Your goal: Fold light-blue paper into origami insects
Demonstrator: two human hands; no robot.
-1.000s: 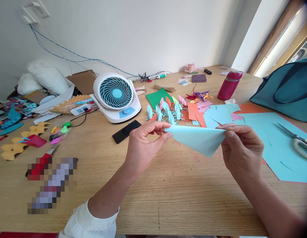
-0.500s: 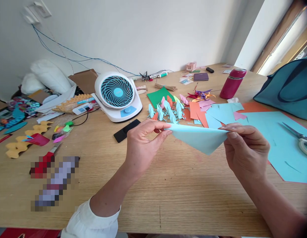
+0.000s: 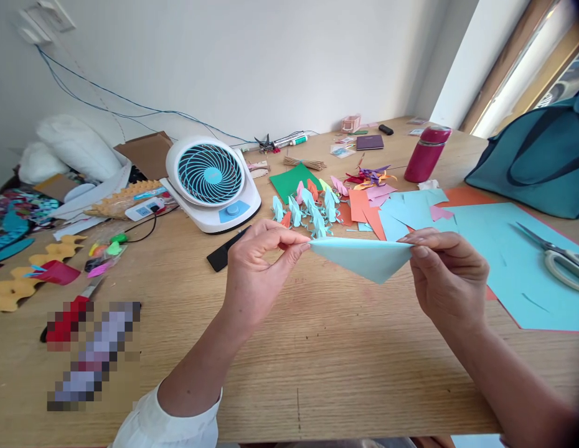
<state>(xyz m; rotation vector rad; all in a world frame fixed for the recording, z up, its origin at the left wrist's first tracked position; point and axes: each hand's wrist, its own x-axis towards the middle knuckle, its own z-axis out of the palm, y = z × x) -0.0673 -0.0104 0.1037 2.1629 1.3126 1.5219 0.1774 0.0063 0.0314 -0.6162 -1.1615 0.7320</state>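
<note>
A light blue sheet of paper (image 3: 364, 256), folded into a triangle, is held up above the table with its long folded edge on top and one corner pointing down. My left hand (image 3: 264, 264) pinches its left corner between thumb and fingers. At the right corner, my right hand (image 3: 448, 267) grips it with the thumb in front and the fingers over the top. Behind the paper stand several small folded paper cranes (image 3: 312, 211) in blue, pink, orange and yellow.
A white fan (image 3: 212, 180) and a black phone (image 3: 221, 254) stand left of centre. Cut paper (image 3: 401, 208), large blue sheets (image 3: 495, 249) and scissors (image 3: 558, 255) lie to the right. Farther back are a red bottle (image 3: 428, 154) and a teal bag (image 3: 535, 158). A red-handled knife (image 3: 75, 317) lies left.
The view has shifted slightly, so most things appear farther left. Both hands keep their pinch on the folded paper, whose shape looks much the same.
</note>
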